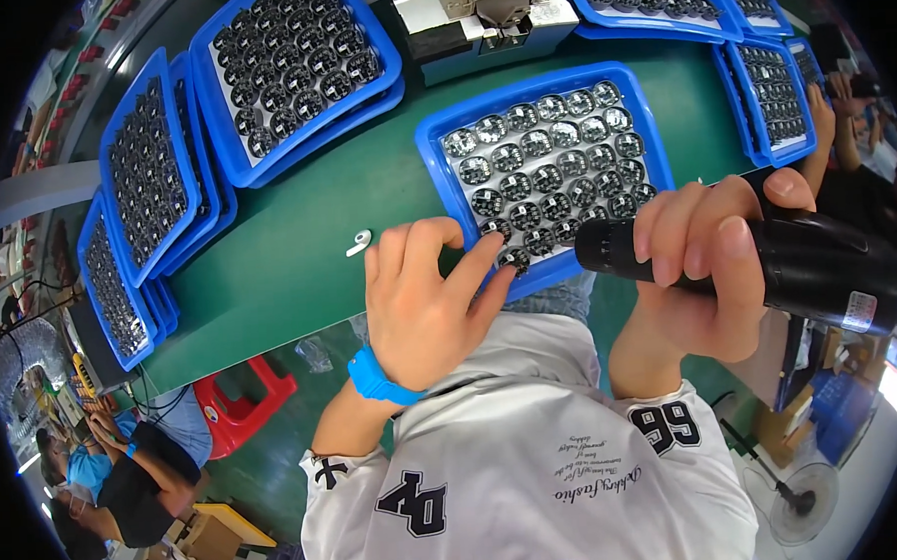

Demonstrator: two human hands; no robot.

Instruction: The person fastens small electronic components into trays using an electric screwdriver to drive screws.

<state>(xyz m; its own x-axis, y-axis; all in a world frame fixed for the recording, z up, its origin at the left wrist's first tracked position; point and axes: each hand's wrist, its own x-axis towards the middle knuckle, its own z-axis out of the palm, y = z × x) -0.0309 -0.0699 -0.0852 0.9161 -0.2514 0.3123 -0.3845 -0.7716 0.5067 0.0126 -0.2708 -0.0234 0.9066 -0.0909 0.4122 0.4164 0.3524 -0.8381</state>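
A blue tray (660,141) lies before me on the green table, filled with rows of round, shiny, clear-topped parts (547,179). At its near left corner, the thumb and forefinger of my left hand (414,291) pinch one round part (514,261) from either side. The other left fingers are bent over the table beside the tray. My right hand (708,264) is wrapped around a thick black electric screwdriver (819,272), held nearly level over the tray's near right side. Its narrower marked end points left toward the parts; no bit is visible.
A white earbud (359,243) lies left of my left hand. Stacked blue trays of similar parts (294,57) stand at left and far right. A metal-topped machine (492,13) sits behind the tray. A red stool (239,404) is below the table's left edge. Other people work at both sides.
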